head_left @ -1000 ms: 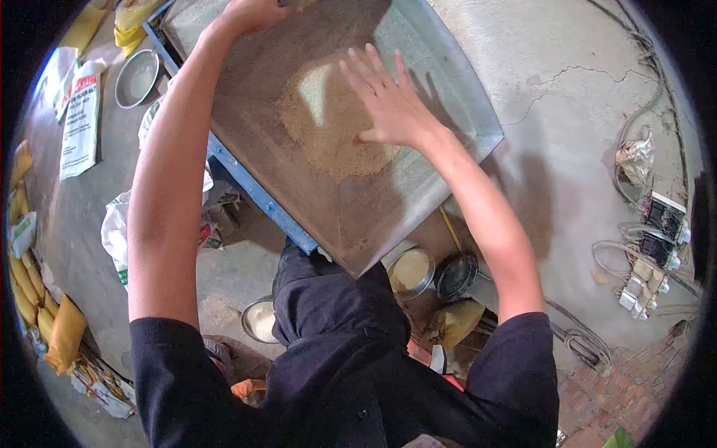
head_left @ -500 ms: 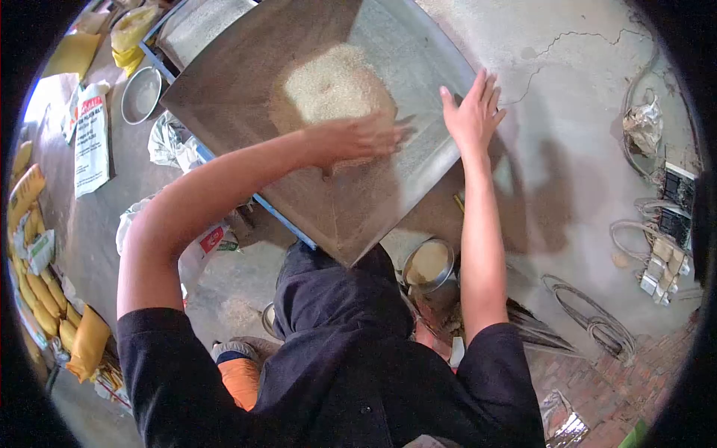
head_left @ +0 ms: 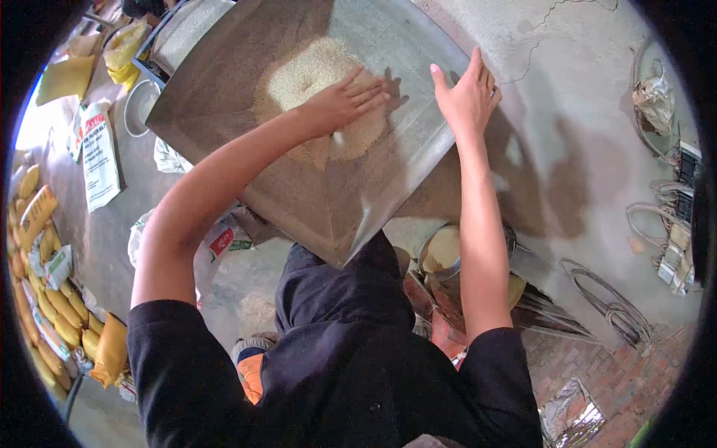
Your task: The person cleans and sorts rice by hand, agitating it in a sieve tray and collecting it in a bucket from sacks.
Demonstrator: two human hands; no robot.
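1. The left hand (head_left: 345,101) is lying open, fingers stretched out flat, on the grain pile (head_left: 310,71). It looks to be raking the grain across the metal tray (head_left: 358,187).
2. The right hand (head_left: 467,93) is also open, fingers together. Its palm is pressing on the tray's rim at 2 o'clock, apparently steadying it.
3. A further sweep is calling for a flat palm, light pressure and a steady rim, since the tray appears to be sloping, with 1 corner pointing down at 6 o'clock.
4. The grain is sitting at 12 o'clock on the tray as a pale, fine, sandy mound, thinning to a dusty film toward that corner.
5. The tray is showing dull, scratched grey sheet metal.
6. A steel bowl (head_left: 442,250) is sitting below the tray at 5 o'clock, and printed sacks (head_left: 101,160) are lying at 9 o'clock.
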